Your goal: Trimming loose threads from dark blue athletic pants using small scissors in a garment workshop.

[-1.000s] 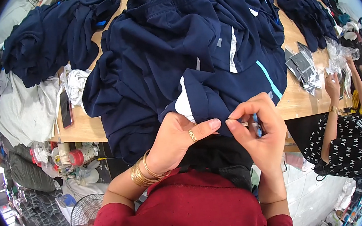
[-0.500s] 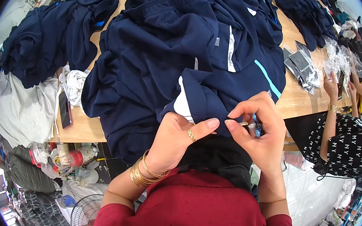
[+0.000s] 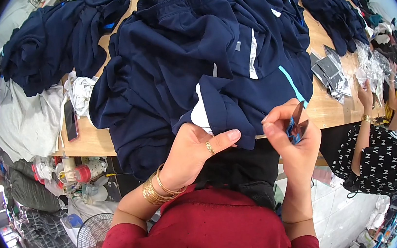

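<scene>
My left hand [image 3: 194,149] is closed on the edge of a dark navy garment [image 3: 229,113], its thumb lying along the cloth. The held corner is folded up, showing a white strip beside the fingers. To the right and apart from that edge, my right hand [image 3: 294,140] has thumb and forefinger pinched together. Tucked in its palm are small thread snips [image 3: 297,131] with blue parts and dark blades pointing up. Whether a thread is between the fingertips is too small to tell. More of the navy cloth, with white and light blue stripes, spreads beyond both hands.
On the wooden table [image 3: 95,144] a phone [image 3: 71,120] lies at the left beside white cloth [image 3: 82,93]. Navy garments [image 3: 62,41] are heaped at far left. Plastic packets [image 3: 332,73] lie at right, near another person's hand [image 3: 364,95]. A fan [image 3: 94,238] stands below left.
My right hand has moved a little right, away from the garment's edge, and turned so the snips' blades show. My left hand stays put on the cloth.
</scene>
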Action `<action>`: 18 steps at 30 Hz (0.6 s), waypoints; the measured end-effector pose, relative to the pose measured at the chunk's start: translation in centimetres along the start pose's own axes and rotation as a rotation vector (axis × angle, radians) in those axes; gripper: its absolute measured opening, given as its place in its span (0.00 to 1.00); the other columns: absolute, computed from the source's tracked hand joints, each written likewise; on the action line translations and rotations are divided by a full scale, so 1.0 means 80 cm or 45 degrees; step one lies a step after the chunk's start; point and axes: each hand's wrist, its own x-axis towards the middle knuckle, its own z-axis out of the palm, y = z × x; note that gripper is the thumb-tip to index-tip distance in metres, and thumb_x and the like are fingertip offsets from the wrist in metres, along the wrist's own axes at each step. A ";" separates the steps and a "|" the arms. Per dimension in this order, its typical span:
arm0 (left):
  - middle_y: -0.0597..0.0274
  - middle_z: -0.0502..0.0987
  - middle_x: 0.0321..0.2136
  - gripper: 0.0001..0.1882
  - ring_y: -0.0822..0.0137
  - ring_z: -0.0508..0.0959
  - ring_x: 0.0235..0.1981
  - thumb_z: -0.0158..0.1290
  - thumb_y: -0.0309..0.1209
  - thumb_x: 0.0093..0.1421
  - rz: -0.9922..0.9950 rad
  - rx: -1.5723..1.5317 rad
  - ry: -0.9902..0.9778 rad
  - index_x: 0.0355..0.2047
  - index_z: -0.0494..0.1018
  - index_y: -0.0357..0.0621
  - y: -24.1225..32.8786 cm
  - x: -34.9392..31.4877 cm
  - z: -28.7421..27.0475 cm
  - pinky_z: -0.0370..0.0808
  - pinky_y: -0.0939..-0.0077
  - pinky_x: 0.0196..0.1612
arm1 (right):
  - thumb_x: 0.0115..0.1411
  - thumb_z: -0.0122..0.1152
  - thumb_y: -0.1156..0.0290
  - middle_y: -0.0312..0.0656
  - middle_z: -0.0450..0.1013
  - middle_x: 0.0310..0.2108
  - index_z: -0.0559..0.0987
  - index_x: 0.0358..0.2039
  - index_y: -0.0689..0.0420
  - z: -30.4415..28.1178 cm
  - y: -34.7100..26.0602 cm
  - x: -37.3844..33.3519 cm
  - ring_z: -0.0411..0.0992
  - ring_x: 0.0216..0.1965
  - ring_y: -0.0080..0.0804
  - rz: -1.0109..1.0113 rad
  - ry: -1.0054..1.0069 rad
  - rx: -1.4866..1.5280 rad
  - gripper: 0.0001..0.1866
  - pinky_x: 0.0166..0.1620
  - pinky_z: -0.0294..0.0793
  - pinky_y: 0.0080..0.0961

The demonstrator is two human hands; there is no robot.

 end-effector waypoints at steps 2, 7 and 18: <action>0.65 0.74 0.30 0.09 0.76 0.73 0.31 0.55 0.24 0.52 0.021 -0.019 0.006 0.35 0.71 0.35 0.000 0.000 0.001 0.70 0.82 0.38 | 0.42 0.59 0.84 0.32 0.63 0.21 0.73 0.25 0.60 0.002 -0.003 -0.001 0.60 0.22 0.17 -0.058 -0.044 -0.090 0.08 0.25 0.58 0.12; 0.67 0.74 0.29 0.09 0.79 0.72 0.30 0.55 0.25 0.52 0.022 0.050 -0.005 0.34 0.72 0.35 -0.003 0.000 -0.004 0.69 0.83 0.35 | 0.40 0.61 0.83 0.34 0.64 0.22 0.74 0.25 0.57 0.009 -0.002 -0.002 0.63 0.22 0.21 -0.146 -0.144 -0.264 0.10 0.25 0.59 0.13; 0.64 0.75 0.30 0.08 0.75 0.74 0.31 0.53 0.25 0.54 -0.102 -0.128 -0.009 0.34 0.72 0.35 0.007 0.000 0.001 0.72 0.81 0.36 | 0.45 0.64 0.73 0.33 0.68 0.23 0.71 0.36 0.60 -0.006 0.006 -0.006 0.62 0.23 0.17 -0.125 -0.001 -0.025 0.17 0.27 0.62 0.12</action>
